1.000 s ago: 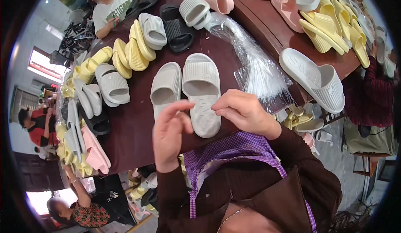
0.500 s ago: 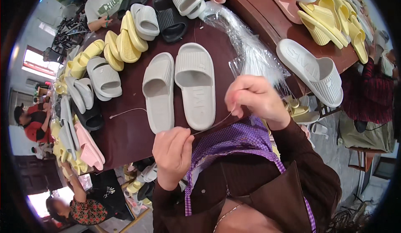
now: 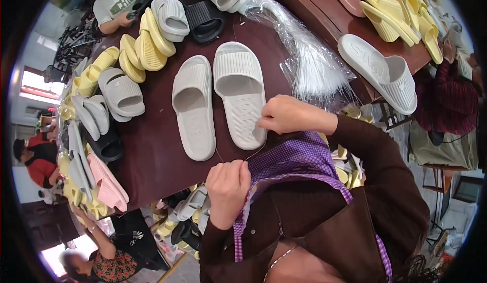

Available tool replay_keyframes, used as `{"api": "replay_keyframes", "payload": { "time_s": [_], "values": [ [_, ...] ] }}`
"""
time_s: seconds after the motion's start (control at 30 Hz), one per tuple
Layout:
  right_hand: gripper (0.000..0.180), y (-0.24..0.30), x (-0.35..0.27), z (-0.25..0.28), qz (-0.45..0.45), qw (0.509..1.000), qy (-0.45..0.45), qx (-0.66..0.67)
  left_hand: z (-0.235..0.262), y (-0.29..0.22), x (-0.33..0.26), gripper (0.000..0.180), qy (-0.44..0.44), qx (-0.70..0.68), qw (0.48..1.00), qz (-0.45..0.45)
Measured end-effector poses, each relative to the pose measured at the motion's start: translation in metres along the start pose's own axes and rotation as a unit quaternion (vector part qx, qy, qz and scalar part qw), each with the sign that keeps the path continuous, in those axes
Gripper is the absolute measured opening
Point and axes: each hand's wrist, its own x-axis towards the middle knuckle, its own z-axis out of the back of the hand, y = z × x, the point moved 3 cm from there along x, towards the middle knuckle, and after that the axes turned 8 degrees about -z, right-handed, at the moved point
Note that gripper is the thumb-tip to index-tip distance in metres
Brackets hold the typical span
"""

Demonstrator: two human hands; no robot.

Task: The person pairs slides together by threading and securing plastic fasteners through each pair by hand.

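My right hand and left hand both pinch a thin thread, barely visible, at the tabletop's near edge, beside the grey slipper pair.

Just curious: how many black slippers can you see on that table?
2. One black slipper lies at the table's far end, another on the left edge among grey ones. More may be hidden in the piles.

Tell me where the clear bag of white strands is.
In the head view the clear bag of white strands lies on the dark table, right of the grey slipper pair.
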Motion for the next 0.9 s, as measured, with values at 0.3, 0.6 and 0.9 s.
{"api": "replay_keyframes", "payload": {
  "time_s": [0.3,0.6,0.9],
  "values": [
    [0.028,0.005,0.038,0.012,-0.103,0.985,0.113,-0.083,-0.008,-0.006,0.022,0.013,0.041,0.091,0.995,-0.03],
    [0.034,0.008,0.045,0.037,0.008,0.993,-0.111,-0.028,-0.03,0.02,0.046,0.02,0.029,0.174,0.984,0.009],
    [0.029,-0.029,0.094,0.082,-0.062,0.964,-0.26,0.017,-0.056,0.019,0.065,0.019,0.023,0.17,0.985,0.013]
  ]
}}
